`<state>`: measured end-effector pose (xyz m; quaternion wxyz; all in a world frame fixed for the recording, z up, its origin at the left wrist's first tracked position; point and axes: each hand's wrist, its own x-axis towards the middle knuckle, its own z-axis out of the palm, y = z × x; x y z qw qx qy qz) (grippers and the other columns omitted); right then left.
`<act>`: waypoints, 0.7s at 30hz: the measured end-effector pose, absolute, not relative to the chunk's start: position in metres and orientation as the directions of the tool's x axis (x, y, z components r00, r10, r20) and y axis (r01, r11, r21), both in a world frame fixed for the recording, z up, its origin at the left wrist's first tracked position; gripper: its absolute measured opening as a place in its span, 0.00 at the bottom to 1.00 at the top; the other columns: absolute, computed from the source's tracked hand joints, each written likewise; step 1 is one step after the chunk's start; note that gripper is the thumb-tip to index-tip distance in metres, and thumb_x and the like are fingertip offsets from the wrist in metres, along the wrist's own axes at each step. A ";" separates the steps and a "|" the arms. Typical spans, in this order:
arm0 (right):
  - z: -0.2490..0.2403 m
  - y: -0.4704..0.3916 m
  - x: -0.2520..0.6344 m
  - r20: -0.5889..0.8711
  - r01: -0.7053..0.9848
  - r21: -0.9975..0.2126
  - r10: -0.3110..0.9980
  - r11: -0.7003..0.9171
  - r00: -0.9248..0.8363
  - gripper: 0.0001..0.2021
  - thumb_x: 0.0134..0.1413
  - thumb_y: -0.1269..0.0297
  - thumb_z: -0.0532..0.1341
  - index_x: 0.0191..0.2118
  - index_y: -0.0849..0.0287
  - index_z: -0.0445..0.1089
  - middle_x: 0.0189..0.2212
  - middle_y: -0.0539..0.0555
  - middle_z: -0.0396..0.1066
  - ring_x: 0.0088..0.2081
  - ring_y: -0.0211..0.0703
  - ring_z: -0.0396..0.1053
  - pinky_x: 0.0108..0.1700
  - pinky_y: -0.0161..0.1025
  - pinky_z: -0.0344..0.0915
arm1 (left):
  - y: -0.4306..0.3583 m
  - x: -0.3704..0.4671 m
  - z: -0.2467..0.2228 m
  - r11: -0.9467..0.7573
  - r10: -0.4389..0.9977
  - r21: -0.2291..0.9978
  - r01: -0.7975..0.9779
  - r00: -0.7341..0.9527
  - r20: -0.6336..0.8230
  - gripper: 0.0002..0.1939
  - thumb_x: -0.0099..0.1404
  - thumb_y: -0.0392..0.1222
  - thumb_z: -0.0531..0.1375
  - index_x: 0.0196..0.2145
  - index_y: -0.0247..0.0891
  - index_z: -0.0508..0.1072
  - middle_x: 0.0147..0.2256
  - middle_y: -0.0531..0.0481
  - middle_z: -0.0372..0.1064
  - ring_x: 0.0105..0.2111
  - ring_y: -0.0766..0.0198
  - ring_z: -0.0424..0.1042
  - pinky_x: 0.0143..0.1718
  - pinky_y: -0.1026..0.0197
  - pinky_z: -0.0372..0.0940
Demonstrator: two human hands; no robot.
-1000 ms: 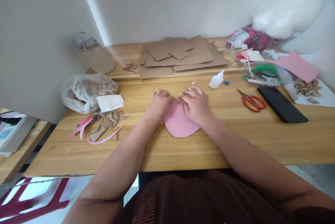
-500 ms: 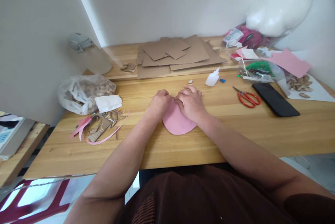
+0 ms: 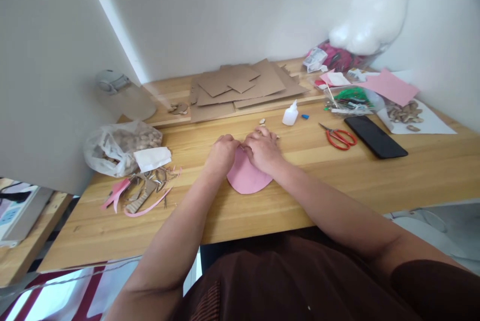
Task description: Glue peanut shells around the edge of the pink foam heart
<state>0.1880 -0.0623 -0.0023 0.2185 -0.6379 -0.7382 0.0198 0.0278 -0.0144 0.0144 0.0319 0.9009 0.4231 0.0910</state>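
Pink disc (image 3: 249, 178) lies on the near-middle part of the wooden surface (image 3: 255, 218), its rounded near edge in view and its far edge covered by fingers. Both hands meet there, probably so that each steadies the disc while the fingertips work closely together. The white bottle (image 3: 290, 115), its blue cap (image 3: 305, 117) beside it, and the red-handled scissors (image 3: 340, 138) lie to the right, seemingly within easy reach but clear of the forearms. Offcuts (image 3: 144, 196) sit well apart on the left, presumably to leave the middle free.

The left hand (image 3: 222, 155) rests at the disc's far left edge, knuckles up, fingers curled inward. The right hand (image 3: 264, 151) arches over its far right part, thumb side toward the left hand. Each grip is bunched, fingertips nearly meeting; whether either one pinches the edge or something small, I cannot tell. Both forearms slant inward from the near side.
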 end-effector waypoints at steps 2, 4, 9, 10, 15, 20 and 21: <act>-0.003 -0.062 0.188 0.287 0.931 -0.317 0.954 0.181 -0.087 0.13 0.67 0.65 0.56 0.40 0.54 0.79 0.48 0.56 0.77 0.60 0.58 0.56 0.52 0.53 0.52 | -0.014 0.028 0.014 -0.649 0.760 0.132 0.749 0.632 0.148 0.17 0.71 0.29 0.52 0.44 0.34 0.81 0.41 0.42 0.74 0.42 0.57 0.72 0.46 0.58 0.68; -0.003 -0.062 0.188 0.277 0.929 -0.325 0.957 0.177 -0.086 0.13 0.66 0.66 0.56 0.40 0.54 0.80 0.49 0.56 0.77 0.59 0.58 0.56 0.52 0.53 0.52 | -0.014 0.029 0.014 -0.659 0.752 0.124 0.742 0.642 0.151 0.17 0.70 0.28 0.52 0.44 0.34 0.81 0.41 0.42 0.75 0.42 0.57 0.73 0.47 0.58 0.68; -0.001 -0.062 0.188 0.277 0.919 -0.355 0.958 0.171 -0.071 0.13 0.65 0.67 0.57 0.41 0.54 0.80 0.49 0.56 0.77 0.59 0.57 0.57 0.54 0.53 0.53 | -0.015 0.030 0.015 -0.646 0.762 0.080 0.759 0.635 0.124 0.17 0.69 0.28 0.53 0.45 0.36 0.80 0.40 0.42 0.75 0.43 0.57 0.73 0.46 0.58 0.68; -0.001 -0.062 0.188 0.276 0.918 -0.360 0.959 0.170 -0.069 0.13 0.65 0.67 0.56 0.41 0.54 0.80 0.49 0.56 0.77 0.59 0.57 0.57 0.54 0.53 0.53 | -0.016 0.029 0.016 -0.644 0.764 0.076 0.762 0.634 0.118 0.18 0.69 0.28 0.52 0.46 0.36 0.80 0.41 0.42 0.76 0.43 0.56 0.73 0.46 0.58 0.68; 0.000 -0.062 0.188 0.249 0.907 -0.389 0.966 0.159 -0.063 0.12 0.64 0.66 0.57 0.41 0.54 0.79 0.50 0.58 0.77 0.60 0.58 0.56 0.55 0.54 0.52 | -0.017 0.026 0.018 -0.673 0.740 0.095 0.734 0.663 0.117 0.18 0.66 0.24 0.52 0.45 0.36 0.79 0.41 0.43 0.76 0.43 0.57 0.73 0.47 0.59 0.67; -0.003 -0.059 0.188 0.259 0.872 -0.464 0.965 0.155 -0.034 0.11 0.63 0.68 0.58 0.41 0.53 0.80 0.49 0.57 0.77 0.62 0.57 0.55 0.58 0.56 0.50 | -0.016 0.022 0.021 -0.631 0.776 0.166 0.758 0.620 0.113 0.16 0.68 0.27 0.53 0.47 0.38 0.75 0.36 0.45 0.75 0.39 0.58 0.73 0.41 0.60 0.67; -0.004 -0.059 0.188 0.262 0.867 -0.473 0.965 0.157 -0.032 0.11 0.62 0.68 0.58 0.41 0.53 0.80 0.49 0.57 0.77 0.62 0.57 0.55 0.59 0.55 0.50 | -0.016 0.021 0.022 -0.630 0.776 0.177 0.756 0.622 0.109 0.16 0.67 0.28 0.53 0.48 0.39 0.74 0.36 0.46 0.75 0.38 0.59 0.73 0.41 0.60 0.67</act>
